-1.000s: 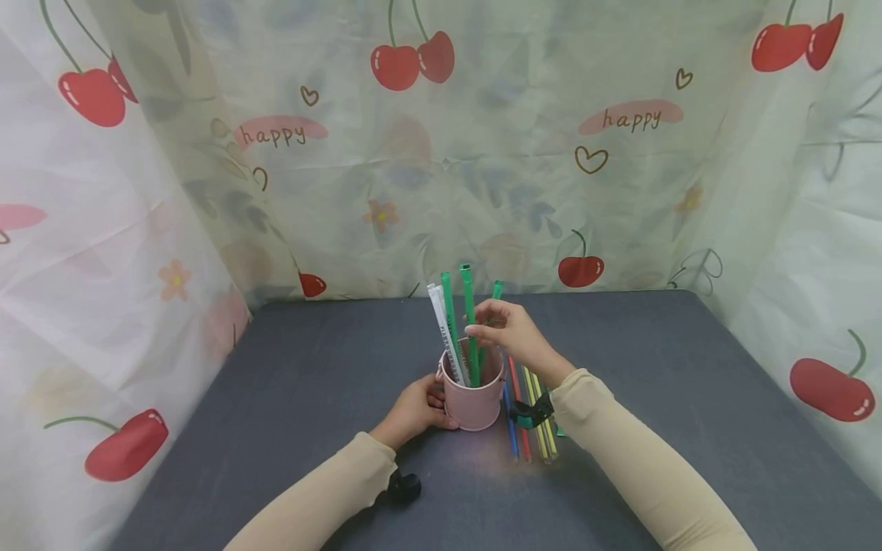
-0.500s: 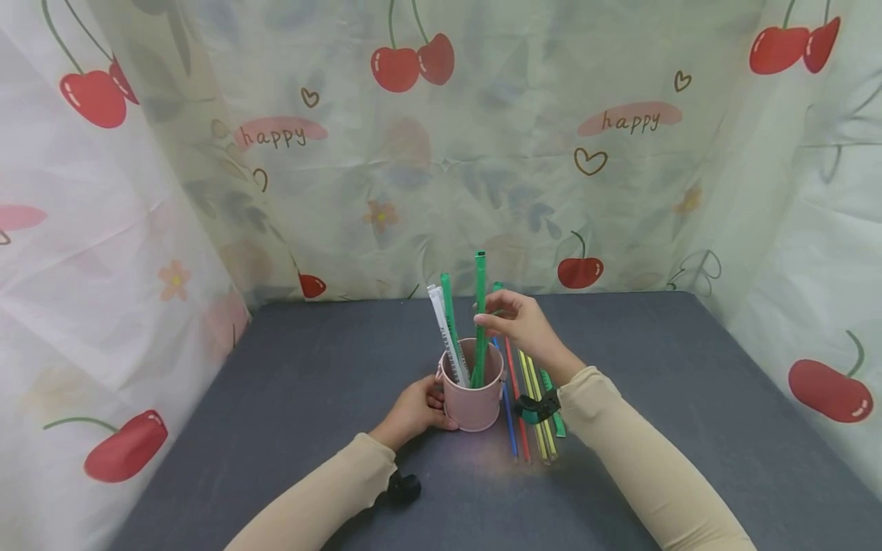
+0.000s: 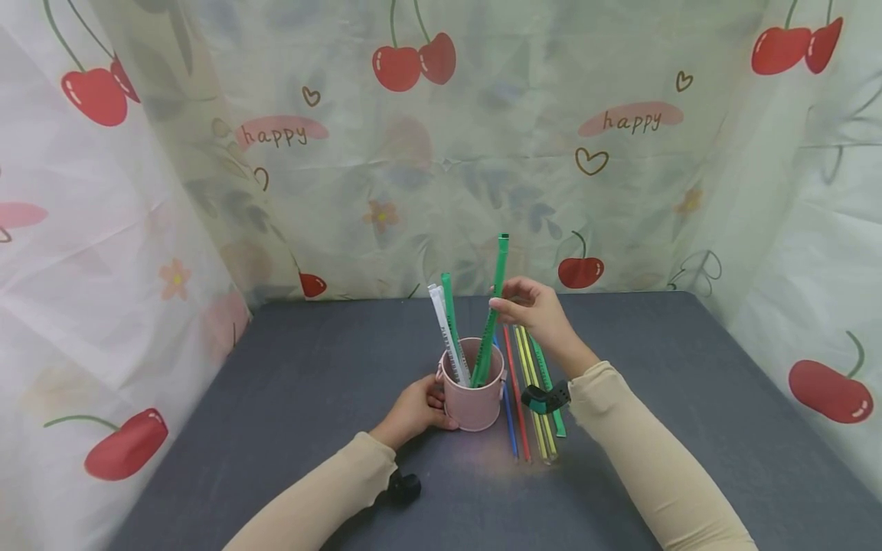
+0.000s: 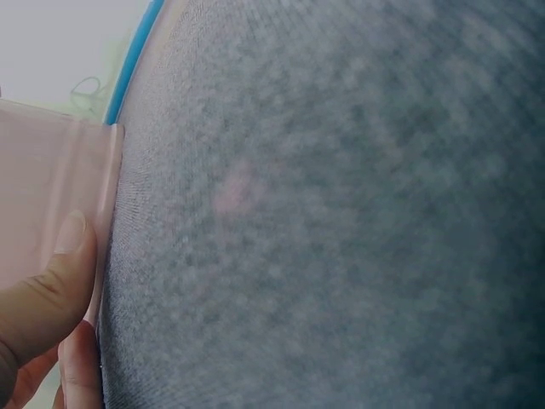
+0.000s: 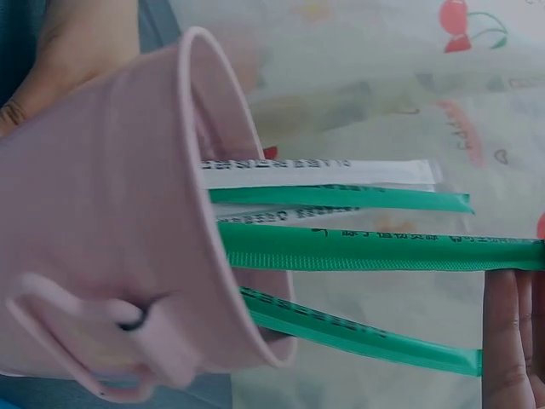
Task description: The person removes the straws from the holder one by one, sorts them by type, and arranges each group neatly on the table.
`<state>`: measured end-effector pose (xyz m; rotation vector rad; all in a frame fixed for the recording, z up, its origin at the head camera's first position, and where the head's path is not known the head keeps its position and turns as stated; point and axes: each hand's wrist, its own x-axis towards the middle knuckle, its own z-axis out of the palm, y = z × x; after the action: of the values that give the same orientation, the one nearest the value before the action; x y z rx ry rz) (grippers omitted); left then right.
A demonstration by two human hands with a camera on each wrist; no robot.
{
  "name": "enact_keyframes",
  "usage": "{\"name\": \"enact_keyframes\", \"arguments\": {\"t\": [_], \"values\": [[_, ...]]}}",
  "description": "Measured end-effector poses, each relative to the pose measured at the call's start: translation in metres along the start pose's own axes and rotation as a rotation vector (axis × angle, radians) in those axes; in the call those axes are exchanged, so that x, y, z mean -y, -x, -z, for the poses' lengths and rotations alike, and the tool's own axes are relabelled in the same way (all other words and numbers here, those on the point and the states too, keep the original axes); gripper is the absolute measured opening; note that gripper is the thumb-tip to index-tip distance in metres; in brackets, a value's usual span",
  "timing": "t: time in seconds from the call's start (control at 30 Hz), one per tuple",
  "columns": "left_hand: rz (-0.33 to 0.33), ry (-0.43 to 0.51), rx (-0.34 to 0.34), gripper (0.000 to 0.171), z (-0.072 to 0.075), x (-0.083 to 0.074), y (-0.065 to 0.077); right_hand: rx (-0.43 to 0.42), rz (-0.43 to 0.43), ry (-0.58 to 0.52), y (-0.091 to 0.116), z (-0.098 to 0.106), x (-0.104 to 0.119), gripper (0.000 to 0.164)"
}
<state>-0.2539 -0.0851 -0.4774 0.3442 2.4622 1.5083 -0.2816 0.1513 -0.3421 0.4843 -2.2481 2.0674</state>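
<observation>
A pink pail (image 3: 472,409) stands on the dark table with green and white paper-wrapped straws in it. My left hand (image 3: 413,405) holds it low on the left side, with the thumb (image 4: 72,264) along its wall near the base. Above the rim, my right hand (image 3: 540,317) pinches a green wrapped straw (image 3: 502,260) near its upper part; the lower end is still inside the pail. Another green straw (image 5: 366,336) leans in the pail, its tip close to my right fingers in the right wrist view. White straws (image 3: 439,302) and a green one (image 3: 448,295) lean left.
Right of the pail, a blue stick (image 3: 511,428), a red stick (image 3: 524,428), yellow sticks (image 3: 544,428) and a green wrapped straw (image 3: 558,421) lie side by side under my right wrist. A cherry-patterned curtain (image 3: 331,229) hangs behind the dark table (image 3: 331,344).
My right hand has moved right and slightly up; the green straw's top has risen and swung to the right. My left hand and the pail have stayed in place.
</observation>
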Motion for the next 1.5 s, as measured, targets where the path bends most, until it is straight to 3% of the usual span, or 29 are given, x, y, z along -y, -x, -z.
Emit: {"name": "enact_keyframes", "arguments": {"t": [0.2, 0.43, 0.9, 1.2, 1.5], "values": [[-0.001, 0.009, 0.000, 0.059, 0.000, 0.000, 0.000, -0.043, 0.019, -0.053, 0.000, 0.007, 0.006, 0.029], [0.007, -0.009, -0.002, 0.058, -0.001, 0.000, -0.002, -0.102, 0.050, -0.121, -0.001, 0.018, 0.012, 0.015], [0.008, -0.013, -0.003, 0.057, -0.001, 0.000, -0.001, -0.193, 0.096, -0.307, 0.002, 0.042, 0.015, 0.013], [0.004, -0.004, -0.005, 0.057, -0.001, 0.001, -0.001, -0.245, 0.102, -0.284, 0.006, 0.058, 0.015, 0.017], [0.005, -0.002, -0.005, 0.057, -0.001, 0.003, -0.002, -0.230, 0.086, -0.210, 0.010, 0.072, 0.007, 0.015]]}}
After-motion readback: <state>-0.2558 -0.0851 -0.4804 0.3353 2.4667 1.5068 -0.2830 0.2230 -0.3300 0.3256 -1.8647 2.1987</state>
